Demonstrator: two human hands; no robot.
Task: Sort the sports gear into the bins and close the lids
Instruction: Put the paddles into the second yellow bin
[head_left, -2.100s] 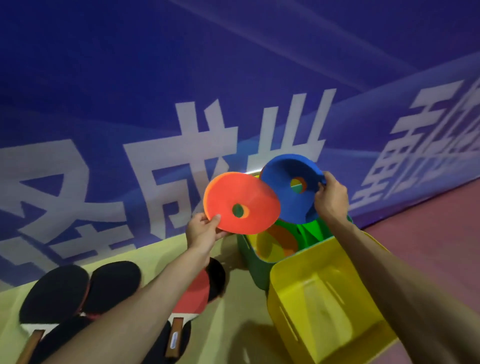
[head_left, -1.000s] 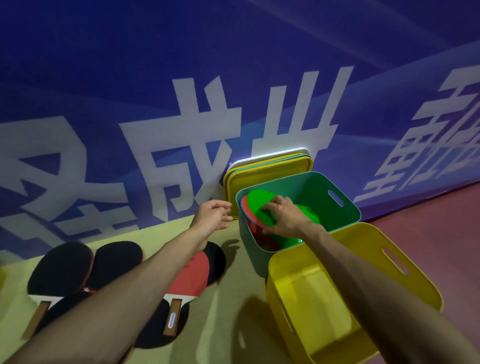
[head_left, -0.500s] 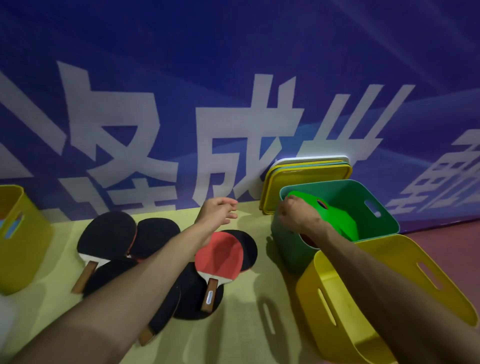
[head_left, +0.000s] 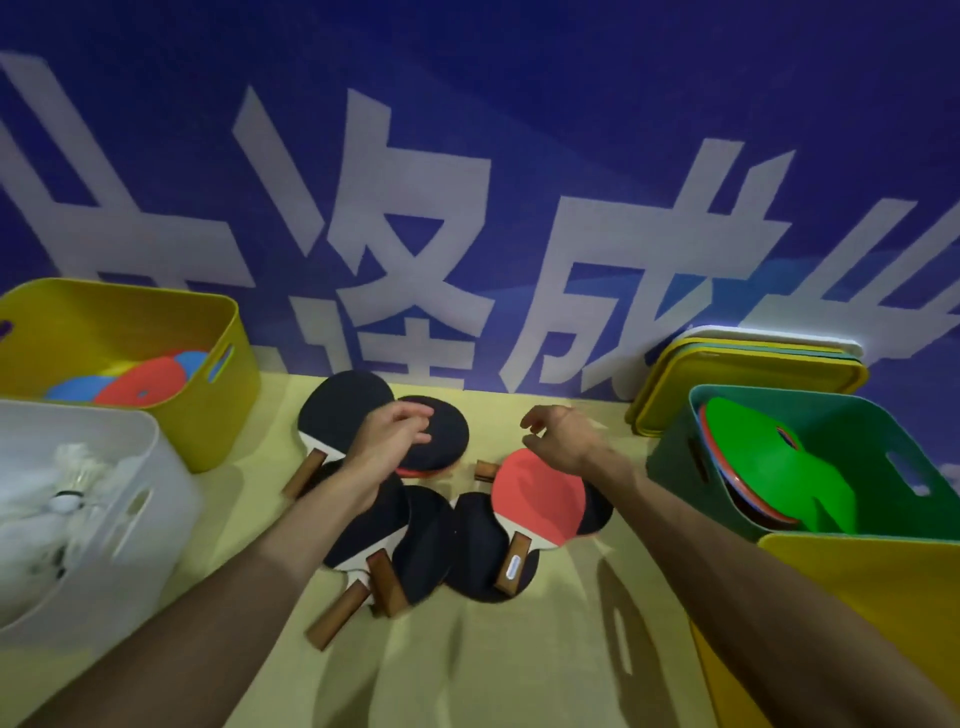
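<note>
The left hand (head_left: 387, 441) and right hand (head_left: 563, 439) hang loosely curled and empty over the heap of paddles (head_left: 537, 499) at the frame's middle, likely to gather them; the left perhaps touches one. Discs (head_left: 769, 467) fill the green bin (head_left: 675, 467) at right, lids (head_left: 727, 374) leaning behind it.

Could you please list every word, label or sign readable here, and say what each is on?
"成": large white character on the blue banner.
Neighbouring banner characters: cut off by the frame or hidden at the bottom, not surely readable.
White label on the red paddle's handle: too blurred to read.
</note>
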